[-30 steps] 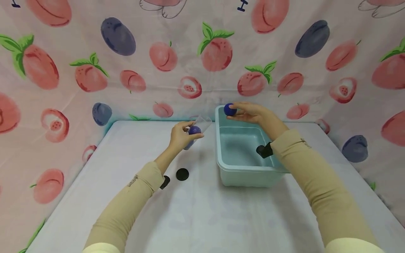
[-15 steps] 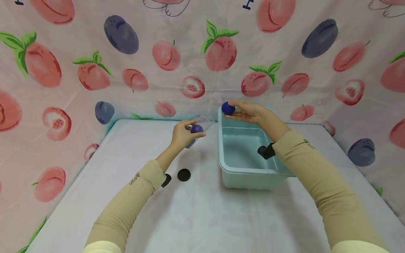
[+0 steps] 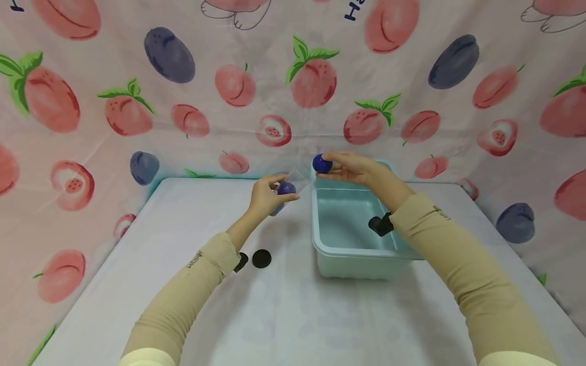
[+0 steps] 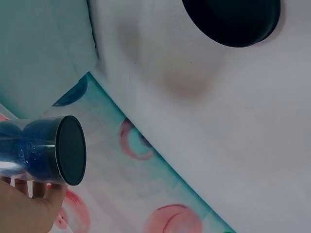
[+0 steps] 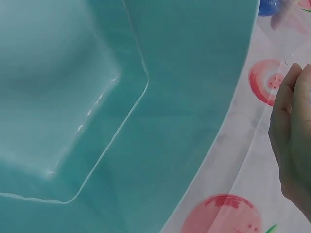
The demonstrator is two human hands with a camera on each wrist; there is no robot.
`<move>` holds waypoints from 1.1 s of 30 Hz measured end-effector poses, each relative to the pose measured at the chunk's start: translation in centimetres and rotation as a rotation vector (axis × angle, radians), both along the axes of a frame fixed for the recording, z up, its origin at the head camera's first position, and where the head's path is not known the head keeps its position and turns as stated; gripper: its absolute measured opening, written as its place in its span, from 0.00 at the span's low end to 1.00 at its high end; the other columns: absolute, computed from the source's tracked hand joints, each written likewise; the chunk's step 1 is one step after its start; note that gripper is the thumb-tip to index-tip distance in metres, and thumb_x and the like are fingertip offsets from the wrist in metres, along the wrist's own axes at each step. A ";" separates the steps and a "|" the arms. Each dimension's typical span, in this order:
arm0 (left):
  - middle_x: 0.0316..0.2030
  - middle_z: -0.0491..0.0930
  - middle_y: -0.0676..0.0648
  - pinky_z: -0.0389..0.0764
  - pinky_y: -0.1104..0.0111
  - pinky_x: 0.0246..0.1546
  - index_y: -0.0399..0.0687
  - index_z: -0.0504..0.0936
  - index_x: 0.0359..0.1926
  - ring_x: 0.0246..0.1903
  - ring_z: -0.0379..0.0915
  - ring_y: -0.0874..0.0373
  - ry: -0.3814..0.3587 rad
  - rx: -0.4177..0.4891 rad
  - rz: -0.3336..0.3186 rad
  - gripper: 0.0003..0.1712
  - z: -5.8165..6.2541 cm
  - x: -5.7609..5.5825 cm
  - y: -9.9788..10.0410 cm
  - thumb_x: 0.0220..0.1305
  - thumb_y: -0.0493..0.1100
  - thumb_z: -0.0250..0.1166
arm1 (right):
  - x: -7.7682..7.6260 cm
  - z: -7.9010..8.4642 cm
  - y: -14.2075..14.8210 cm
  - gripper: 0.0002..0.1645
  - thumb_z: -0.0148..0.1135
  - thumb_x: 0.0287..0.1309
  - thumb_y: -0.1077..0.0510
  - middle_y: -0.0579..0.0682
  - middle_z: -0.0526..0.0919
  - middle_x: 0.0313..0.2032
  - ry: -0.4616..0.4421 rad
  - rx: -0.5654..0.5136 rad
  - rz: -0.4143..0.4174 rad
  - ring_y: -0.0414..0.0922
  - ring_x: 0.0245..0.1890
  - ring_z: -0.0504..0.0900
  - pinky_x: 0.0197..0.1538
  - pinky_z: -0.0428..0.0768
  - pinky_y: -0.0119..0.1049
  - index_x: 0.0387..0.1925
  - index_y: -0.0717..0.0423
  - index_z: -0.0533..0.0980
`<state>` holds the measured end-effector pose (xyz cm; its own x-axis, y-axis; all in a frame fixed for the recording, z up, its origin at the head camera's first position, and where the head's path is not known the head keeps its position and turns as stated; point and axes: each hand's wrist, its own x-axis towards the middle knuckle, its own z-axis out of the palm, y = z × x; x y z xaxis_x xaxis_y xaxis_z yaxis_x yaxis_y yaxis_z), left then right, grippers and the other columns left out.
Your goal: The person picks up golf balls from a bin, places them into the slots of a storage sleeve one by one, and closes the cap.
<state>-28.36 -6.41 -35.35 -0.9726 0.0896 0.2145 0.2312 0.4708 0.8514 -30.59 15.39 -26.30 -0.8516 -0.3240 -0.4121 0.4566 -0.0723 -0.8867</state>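
Head view first. Near the middle of the white table (image 3: 284, 315) sits a light green tub (image 3: 352, 249), and everything else is told from it. Just left of the tub's far corner, the left hand (image 3: 264, 197) is up off the table. Its fingers and thumb curl round a clear tube (image 3: 286, 190), which leans toward the tub. One blue ball (image 3: 286, 188) sits inside the tube. Over the tub's far left corner, the right hand (image 3: 352, 168) pinches a second blue ball (image 3: 322, 163) between thumb and fingertips. That ball is close to the open end of the tube but is not in it. Left of the tub, nearer the person, a round black lid (image 3: 261, 258) lies flat on the table. A cloth with peaches and plums (image 3: 316, 76) hangs behind the tub.

Left wrist view next. The tube (image 4: 41, 150) looks blue inside and has a dark flat end. The fingers (image 4: 24, 208) hold it from below. The black lid (image 4: 233, 19) is at the top, and the tub (image 4: 43, 43) is at the top left.

Right wrist view last. The tub's smooth inside (image 5: 121, 97) fills most of the picture. The right hand (image 5: 294, 136) shows at the right edge, beside the tub. You cannot see its grip here.
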 end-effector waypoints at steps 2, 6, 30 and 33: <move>0.53 0.78 0.43 0.79 0.57 0.51 0.47 0.81 0.53 0.50 0.74 0.46 0.010 0.005 -0.008 0.33 0.0 0.0 0.1 0.42 0.45 0.78 | 0.1 -0.1 -0.1 0.36 0.48 0.67 0.59 0.63 0.54 0.69 0.005 0.005 -0.005 0.54 0.65 0.61 0.59 0.73 0.42 0.72 0.57 0.49; 0.53 0.78 0.43 0.78 0.57 0.52 0.46 0.81 0.54 0.50 0.74 0.46 0.011 0.014 -0.019 0.34 0.0 0.2 0.2 0.42 0.44 0.78 | 0.3 -0.3 -0.4 0.33 0.48 0.67 0.57 0.62 0.57 0.66 0.020 0.019 -0.003 0.54 0.65 0.61 0.62 0.67 0.45 0.70 0.59 0.54; 0.54 0.79 0.42 0.78 0.55 0.54 0.46 0.80 0.54 0.52 0.77 0.45 0.032 0.006 -0.019 0.32 -0.2 0.1 -0.3 0.45 0.46 0.77 | 0.7 0.1 -1.4 0.30 0.47 0.69 0.55 0.55 0.69 0.43 0.051 0.124 0.067 0.47 0.43 0.76 0.42 0.84 0.32 0.69 0.61 0.59; 0.53 0.80 0.43 0.78 0.54 0.54 0.46 0.80 0.54 0.52 0.77 0.47 0.047 -0.012 -0.014 0.32 -0.1 0.1 -0.4 0.45 0.46 0.77 | 1.1 0.5 -1.5 0.30 0.46 0.69 0.55 0.53 0.72 0.40 0.074 0.126 0.075 0.45 0.39 0.78 0.46 0.84 0.34 0.69 0.62 0.58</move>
